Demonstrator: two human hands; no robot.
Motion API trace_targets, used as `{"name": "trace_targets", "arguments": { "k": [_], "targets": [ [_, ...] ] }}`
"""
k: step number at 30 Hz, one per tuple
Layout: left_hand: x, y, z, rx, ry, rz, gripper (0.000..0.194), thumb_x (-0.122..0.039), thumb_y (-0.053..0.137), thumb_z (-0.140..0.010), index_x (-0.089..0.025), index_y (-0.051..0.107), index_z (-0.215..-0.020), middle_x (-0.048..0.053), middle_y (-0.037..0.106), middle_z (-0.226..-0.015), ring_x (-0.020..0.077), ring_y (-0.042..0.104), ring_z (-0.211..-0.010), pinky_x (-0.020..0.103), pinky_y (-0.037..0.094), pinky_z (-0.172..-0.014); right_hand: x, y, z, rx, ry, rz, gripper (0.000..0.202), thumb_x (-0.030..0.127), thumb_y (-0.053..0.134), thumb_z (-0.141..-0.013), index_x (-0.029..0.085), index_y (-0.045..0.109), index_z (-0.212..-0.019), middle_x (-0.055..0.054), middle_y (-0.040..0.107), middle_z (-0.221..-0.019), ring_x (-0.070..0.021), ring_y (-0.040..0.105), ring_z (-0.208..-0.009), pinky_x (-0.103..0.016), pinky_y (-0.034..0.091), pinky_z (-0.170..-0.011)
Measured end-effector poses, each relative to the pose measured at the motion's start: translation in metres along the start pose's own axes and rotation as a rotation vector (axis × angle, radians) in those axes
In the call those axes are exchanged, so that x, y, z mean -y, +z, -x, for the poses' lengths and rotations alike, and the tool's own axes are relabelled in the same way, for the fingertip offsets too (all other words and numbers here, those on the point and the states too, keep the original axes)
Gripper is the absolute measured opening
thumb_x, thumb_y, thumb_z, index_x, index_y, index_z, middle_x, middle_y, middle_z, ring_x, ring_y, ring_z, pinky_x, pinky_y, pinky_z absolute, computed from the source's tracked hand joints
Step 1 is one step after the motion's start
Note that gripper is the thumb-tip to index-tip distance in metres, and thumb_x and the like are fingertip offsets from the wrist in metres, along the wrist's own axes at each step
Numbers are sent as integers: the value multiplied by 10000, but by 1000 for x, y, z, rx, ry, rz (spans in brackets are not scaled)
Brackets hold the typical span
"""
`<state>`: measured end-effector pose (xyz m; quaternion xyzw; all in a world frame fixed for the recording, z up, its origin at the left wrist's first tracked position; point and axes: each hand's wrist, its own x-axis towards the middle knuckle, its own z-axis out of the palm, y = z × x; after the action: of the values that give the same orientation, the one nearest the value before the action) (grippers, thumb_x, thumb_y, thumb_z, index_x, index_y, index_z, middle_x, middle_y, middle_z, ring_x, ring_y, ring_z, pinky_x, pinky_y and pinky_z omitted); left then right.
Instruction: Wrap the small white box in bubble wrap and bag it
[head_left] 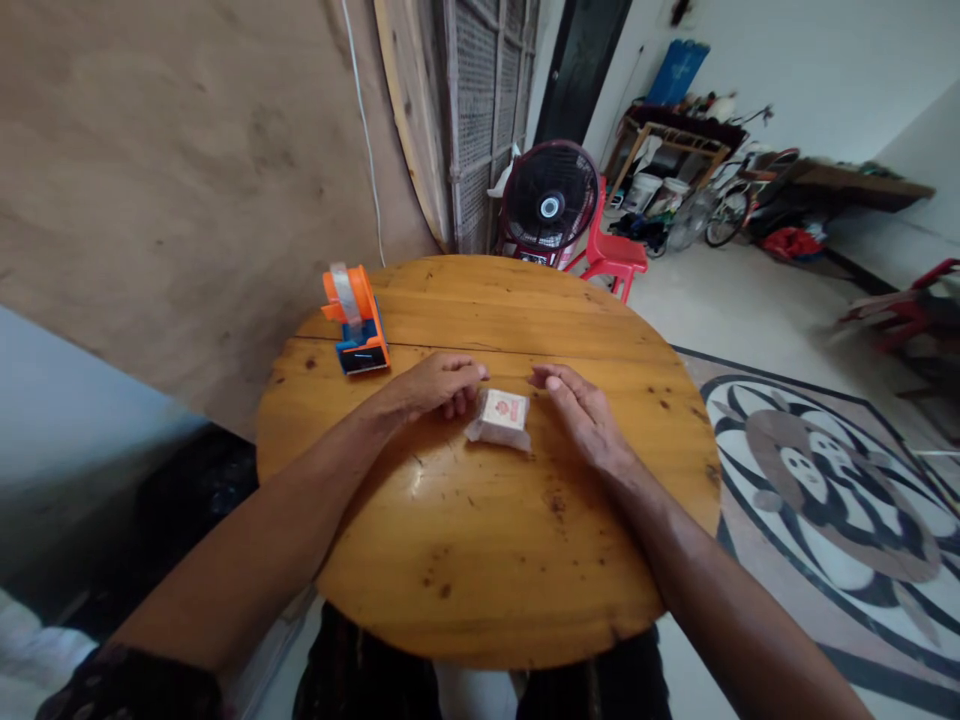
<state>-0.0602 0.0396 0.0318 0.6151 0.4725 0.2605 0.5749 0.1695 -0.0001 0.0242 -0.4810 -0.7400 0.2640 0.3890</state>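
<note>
A small white box with a red print (pixel 502 412) lies on the round wooden table, in clear wrap that sticks out at its lower edge. Just left of it rests my left hand (pixel 442 385), fingers loosely bent and apart, holding nothing; its fingertips are very near the wrap, and whether they touch it I cannot tell. My right hand (pixel 585 408) is on the other side, palm turned inward, fingers stretched out and a gap between it and the box. An orange and blue tape dispenser (pixel 364 330) with a roll of tape stands beyond my left hand.
The round wooden table (pixel 510 570) has a wall close on its left. Past its far edge stand a dark fan (pixel 551 200) and a red plastic chair (pixel 611 250). A bicycle (pixel 731 210) is farther back; a panda floor pattern (pixel 840 480) lies at right.
</note>
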Motion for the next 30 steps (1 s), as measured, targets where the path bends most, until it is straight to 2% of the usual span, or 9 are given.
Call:
{"name": "trace_targets", "arguments": {
  "k": [4,9,15,19,26,30],
  "targets": [
    [0,1,-1,-57,-34,26,138,-177,498,-833,-133,610,-899,-28,549,-581,79,498,-454,200,375,-419,-11,6,-4,-108,-49,2,225,399,581,-863,201,667,-927,-57,713,-923,-210,666,-893,-373,525,-832],
    [-3,1,2,-39,-54,-15,190,-100,506,-770,-121,612,-926,-39,544,-535,72,472,-422,200,371,-432,-7,9,-2,-107,-166,-22,119,336,618,-845,226,658,-829,-36,696,-895,-195,661,-894,-369,519,-858],
    [0,-3,1,40,-45,-41,278,-174,526,-742,-121,618,-999,-2,619,-631,79,514,-461,209,394,-476,1,9,-2,-51,-217,-4,86,310,648,-833,229,660,-858,-47,681,-951,-196,650,-931,-375,507,-872],
    [2,-5,1,76,-5,-55,351,-206,528,-717,-124,623,-1045,6,635,-684,85,535,-507,210,407,-507,5,10,-1,-4,-237,71,146,306,691,-801,231,669,-925,-67,673,-1053,-217,632,-1013,-417,485,-914],
    [-4,-2,4,89,43,-89,309,-257,565,-718,-131,637,-991,-5,621,-664,92,513,-513,215,399,-501,8,12,-3,7,-236,145,174,313,690,-802,233,678,-955,-80,674,-1073,-227,635,-1023,-438,480,-918],
    [-7,0,7,90,45,-105,253,-231,586,-719,-143,638,-951,-12,632,-653,100,557,-526,226,448,-549,8,15,-4,-32,-270,210,165,320,695,-799,239,690,-942,-78,680,-1087,-230,639,-1022,-444,473,-915]
  ]
}}
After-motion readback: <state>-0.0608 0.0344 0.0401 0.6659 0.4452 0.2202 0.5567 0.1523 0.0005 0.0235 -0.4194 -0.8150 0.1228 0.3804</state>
